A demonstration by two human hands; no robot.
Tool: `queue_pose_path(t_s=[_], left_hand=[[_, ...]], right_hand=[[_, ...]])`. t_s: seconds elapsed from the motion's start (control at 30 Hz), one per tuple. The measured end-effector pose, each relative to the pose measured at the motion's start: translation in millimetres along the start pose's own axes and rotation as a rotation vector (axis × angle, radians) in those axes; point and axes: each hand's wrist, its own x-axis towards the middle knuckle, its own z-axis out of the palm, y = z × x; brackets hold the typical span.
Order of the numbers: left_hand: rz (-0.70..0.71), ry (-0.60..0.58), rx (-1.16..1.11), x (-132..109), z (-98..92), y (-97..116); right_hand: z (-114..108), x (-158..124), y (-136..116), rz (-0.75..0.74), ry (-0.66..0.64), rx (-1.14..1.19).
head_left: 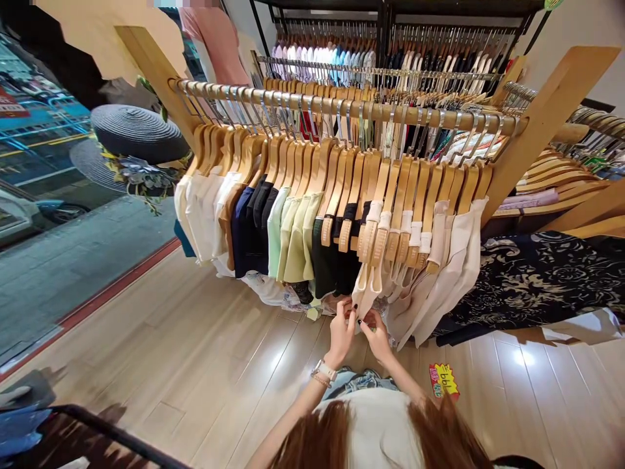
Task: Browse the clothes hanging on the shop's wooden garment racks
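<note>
now, the left grip point(340, 333) and right grip point(375, 337) both pinch the hem of a cream top point(365, 286) hanging straight down from a clothes rail point(342, 104).

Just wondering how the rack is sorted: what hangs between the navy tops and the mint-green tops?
Black tops hang there on wooden hangers, as the head view shows.

I'm touching soft matt cloth point(364, 286), hung from smooth wooden hangers point(371, 179) on shiny metal hooks point(390, 124), over glossy floorboards point(195, 365).
</note>
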Motion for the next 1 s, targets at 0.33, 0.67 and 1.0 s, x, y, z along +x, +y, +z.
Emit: queue_pose_path(t_s=[0.33,0.67,1.0], left_hand=[[-0.007,0.048,-0.030,-4,6.1,-2],[0.112,0.021,0.016,-8,10.2,3],[0.068,0.133,0.015,-10,14.4,1]], right_hand=[[-5,12,-10,-0.036,0.144,0.007],[-5,8,-22,-0.072,0.134,0.029],[-3,9,-20,-0.061,0.184,0.050]])
